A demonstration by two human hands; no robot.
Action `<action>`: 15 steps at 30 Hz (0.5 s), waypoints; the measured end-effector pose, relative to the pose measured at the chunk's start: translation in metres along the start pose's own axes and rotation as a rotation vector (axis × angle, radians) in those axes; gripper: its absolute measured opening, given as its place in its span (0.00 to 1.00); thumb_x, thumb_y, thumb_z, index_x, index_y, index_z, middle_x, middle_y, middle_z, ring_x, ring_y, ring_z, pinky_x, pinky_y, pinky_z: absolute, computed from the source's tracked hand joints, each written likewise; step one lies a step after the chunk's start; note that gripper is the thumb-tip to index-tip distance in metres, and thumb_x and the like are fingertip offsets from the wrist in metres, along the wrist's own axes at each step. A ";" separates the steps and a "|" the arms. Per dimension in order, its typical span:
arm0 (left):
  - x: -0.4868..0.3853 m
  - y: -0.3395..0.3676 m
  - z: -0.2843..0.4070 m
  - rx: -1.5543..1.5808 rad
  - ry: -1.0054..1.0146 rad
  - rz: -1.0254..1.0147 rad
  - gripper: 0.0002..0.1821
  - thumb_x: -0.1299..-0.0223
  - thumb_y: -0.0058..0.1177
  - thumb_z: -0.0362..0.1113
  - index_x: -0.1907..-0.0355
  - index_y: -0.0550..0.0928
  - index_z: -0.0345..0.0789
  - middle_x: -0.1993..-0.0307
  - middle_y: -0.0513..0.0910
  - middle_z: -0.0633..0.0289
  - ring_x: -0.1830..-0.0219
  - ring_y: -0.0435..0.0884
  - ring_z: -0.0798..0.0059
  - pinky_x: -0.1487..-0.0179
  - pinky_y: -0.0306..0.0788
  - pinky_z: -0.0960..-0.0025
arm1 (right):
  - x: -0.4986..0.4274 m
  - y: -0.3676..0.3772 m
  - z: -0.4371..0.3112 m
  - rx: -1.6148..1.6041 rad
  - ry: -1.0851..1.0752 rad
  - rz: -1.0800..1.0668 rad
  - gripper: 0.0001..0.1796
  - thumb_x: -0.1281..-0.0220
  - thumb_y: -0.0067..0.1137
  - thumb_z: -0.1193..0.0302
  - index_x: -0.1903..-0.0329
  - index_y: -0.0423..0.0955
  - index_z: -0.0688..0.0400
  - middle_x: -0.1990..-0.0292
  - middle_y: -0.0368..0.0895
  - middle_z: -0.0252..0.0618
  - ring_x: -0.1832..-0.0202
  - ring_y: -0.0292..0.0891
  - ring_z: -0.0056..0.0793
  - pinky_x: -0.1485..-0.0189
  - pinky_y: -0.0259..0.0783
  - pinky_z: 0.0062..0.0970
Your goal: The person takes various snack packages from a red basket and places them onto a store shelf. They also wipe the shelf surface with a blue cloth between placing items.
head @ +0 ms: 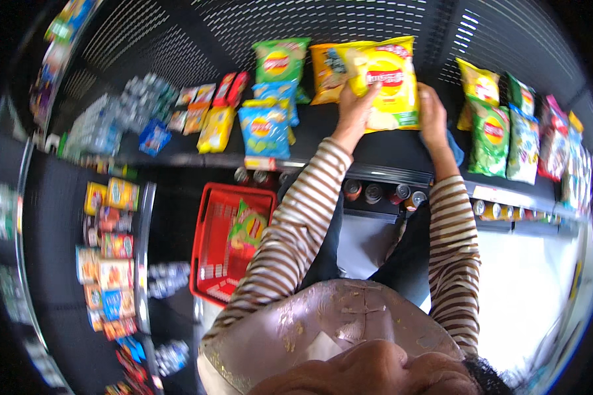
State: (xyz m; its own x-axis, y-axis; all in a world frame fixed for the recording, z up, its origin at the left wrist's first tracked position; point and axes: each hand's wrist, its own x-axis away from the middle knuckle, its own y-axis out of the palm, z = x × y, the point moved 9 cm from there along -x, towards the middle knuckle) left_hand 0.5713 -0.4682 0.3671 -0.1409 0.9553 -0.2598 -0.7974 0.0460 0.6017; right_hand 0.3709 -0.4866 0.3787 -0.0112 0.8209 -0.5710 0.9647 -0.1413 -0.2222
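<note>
A yellow bag of Lay's-style potato chips (393, 98) stands upright above the shelf, its printed front facing me. My left hand (356, 111) grips its lower left side, thumb across the front. At the bag's right edge is my right hand (432, 116), its fingers partly hidden behind the bag. More yellow packaging shows at the upper left of this bag; whether it is a second bag I cannot tell. Just behind on the left leans an orange chip bag (323, 74). Something blue (454, 148), partly covered, lies by my right wrist.
Green (279, 59) and blue chip bags (263, 129) stand left on the black shelf (316, 140); several more bags (489, 136) stand right. Drink cans (373, 192) line the level below. A red shopping basket (208, 247) at lower left holds a green chip bag (249, 227).
</note>
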 end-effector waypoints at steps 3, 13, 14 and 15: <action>0.026 -0.004 0.043 0.109 0.131 0.059 0.30 0.42 0.68 0.28 0.38 0.71 0.32 0.48 0.82 0.60 0.46 0.82 0.71 0.41 0.78 0.65 | 0.001 -0.003 0.018 -0.144 0.197 -0.074 0.28 0.20 0.39 0.51 0.39 0.75 0.61 0.56 0.84 0.43 0.56 0.80 0.26 0.51 0.75 0.29; 0.250 -0.218 0.182 -0.035 0.478 0.682 0.26 0.28 0.56 0.40 0.33 0.68 0.34 0.41 0.79 0.54 0.43 0.81 0.63 0.39 0.78 0.57 | 0.010 -0.011 0.039 -0.199 0.327 -0.191 0.34 0.22 0.40 0.45 0.36 0.73 0.63 0.53 0.84 0.43 0.54 0.81 0.30 0.49 0.75 0.29; 0.276 -0.246 0.187 -0.025 0.448 0.752 0.26 0.28 0.55 0.41 0.33 0.68 0.33 0.41 0.79 0.54 0.43 0.82 0.62 0.40 0.78 0.56 | 0.011 -0.012 0.040 -0.168 0.323 -0.215 0.34 0.21 0.41 0.45 0.36 0.73 0.63 0.53 0.84 0.43 0.53 0.81 0.30 0.47 0.75 0.29; 0.301 -0.275 0.189 -0.008 0.394 0.855 0.25 0.27 0.54 0.42 0.34 0.68 0.33 0.41 0.79 0.53 0.44 0.82 0.61 0.40 0.78 0.55 | 0.011 -0.013 0.042 -0.149 0.328 -0.221 0.32 0.21 0.42 0.47 0.36 0.73 0.62 0.53 0.84 0.43 0.53 0.81 0.30 0.46 0.75 0.29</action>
State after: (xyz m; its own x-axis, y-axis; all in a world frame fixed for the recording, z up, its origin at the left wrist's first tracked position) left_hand 0.8591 -0.1378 0.2659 -0.8674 0.4967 0.0297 -0.3359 -0.6285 0.7016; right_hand 0.3477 -0.4985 0.3420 -0.1610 0.9586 -0.2350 0.9762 0.1197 -0.1806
